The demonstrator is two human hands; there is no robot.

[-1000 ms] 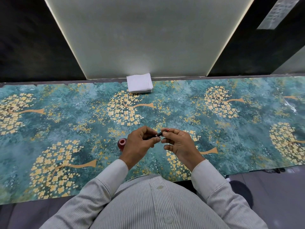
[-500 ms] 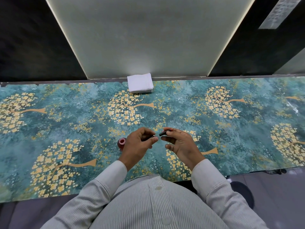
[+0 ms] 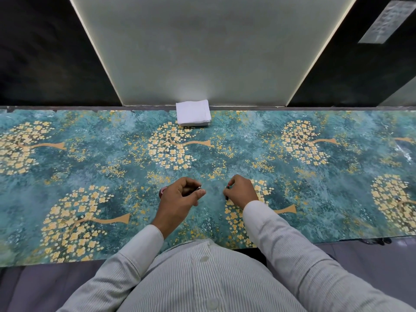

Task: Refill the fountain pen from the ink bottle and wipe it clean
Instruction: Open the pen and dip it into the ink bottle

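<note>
My left hand (image 3: pixel 180 194) is curled around the dark fountain pen body (image 3: pixel 195 189), whose metal end peeks out between thumb and fingers. My right hand (image 3: pixel 242 190) pinches the pen's dark cap (image 3: pixel 227 187), which has a red tip, low over the table. The two hands are a hand's width apart. The red ink bottle (image 3: pixel 162 191) stands just behind my left hand, mostly hidden by it. A stack of white tissues (image 3: pixel 193 113) lies at the table's far edge, straight ahead.
The table (image 3: pixel 90 158) wears a teal cloth with gold tree patterns. A pale wall panel (image 3: pixel 202 52) rises behind the table between dark panels. The table's near edge runs just in front of my body.
The hands were together on the pen; now they have separated, the right hand carrying the cap off to the right and down toward the table, the left keeping the pen body.
</note>
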